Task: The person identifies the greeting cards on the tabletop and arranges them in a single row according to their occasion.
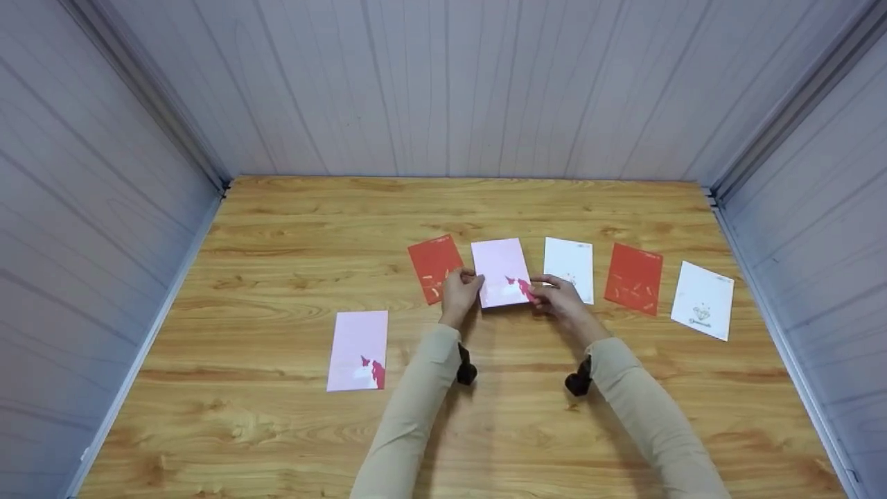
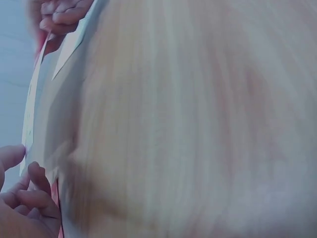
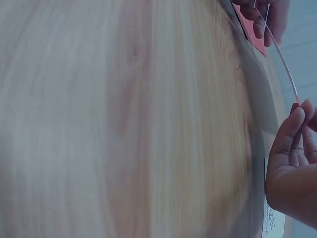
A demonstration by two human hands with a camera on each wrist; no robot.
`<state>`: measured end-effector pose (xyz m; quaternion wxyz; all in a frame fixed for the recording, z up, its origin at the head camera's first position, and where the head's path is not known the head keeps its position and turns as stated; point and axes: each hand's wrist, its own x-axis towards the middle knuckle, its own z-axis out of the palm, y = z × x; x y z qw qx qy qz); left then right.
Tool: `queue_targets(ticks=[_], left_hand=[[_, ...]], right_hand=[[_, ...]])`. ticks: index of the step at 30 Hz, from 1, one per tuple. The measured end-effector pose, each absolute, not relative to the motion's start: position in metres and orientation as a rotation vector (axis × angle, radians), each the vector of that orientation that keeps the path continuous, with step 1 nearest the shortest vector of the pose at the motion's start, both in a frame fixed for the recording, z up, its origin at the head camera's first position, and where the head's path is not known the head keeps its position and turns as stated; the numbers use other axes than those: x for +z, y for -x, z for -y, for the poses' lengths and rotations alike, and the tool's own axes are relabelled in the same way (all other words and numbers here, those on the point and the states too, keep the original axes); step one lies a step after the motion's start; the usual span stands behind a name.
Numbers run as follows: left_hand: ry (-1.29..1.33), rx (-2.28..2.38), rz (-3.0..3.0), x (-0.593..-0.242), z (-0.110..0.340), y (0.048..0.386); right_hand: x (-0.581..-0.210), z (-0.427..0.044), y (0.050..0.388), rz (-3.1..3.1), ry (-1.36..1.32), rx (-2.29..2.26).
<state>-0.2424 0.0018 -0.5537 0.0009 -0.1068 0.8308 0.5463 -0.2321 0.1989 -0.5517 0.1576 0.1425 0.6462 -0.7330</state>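
Observation:
A pink card [image 1: 500, 270] with a darker pink figure at its lower right corner is held just above the table. My left hand [image 1: 460, 292] pinches its left edge between thumb and fingers. On the opposite edge, my right hand [image 1: 558, 299] pinches it near the lower corner. Both wrist views show the card edge-on, raised off the wood, stretched between the two hands. A red card [image 1: 434, 263] lies partly under my left hand. Behind my right fingers lies a white card [image 1: 574, 260] with a small print, partly covered.
Another pink card [image 1: 358, 350] lies at the front left of the wooden table [image 1: 277, 242]. To the right are a second red card [image 1: 634, 277] and a white card [image 1: 703, 299] with a printed drawing. Pale panel walls [image 1: 443, 90] enclose the table's back and sides.

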Motion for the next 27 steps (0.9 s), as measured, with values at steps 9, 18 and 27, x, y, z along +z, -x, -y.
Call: queue_targets(ticks=[9, 18, 27], left_hand=[[0.395, 1.873, -2.507, -0.551, 0.015, 0.246], [0.395, 2.020, -2.403, -0.549, 0.023, 0.246], [0.397, 2.076, -2.327, -0.547, 0.033, 0.240]], right_hand=[[-0.553, -0.189, 0.220, -1.792, -0.392, -2.089], [-0.558, -0.184, 0.213, -1.792, -0.306, -2.078], [-0.561, -0.176, 0.207, -1.771, -0.289, -2.063]])
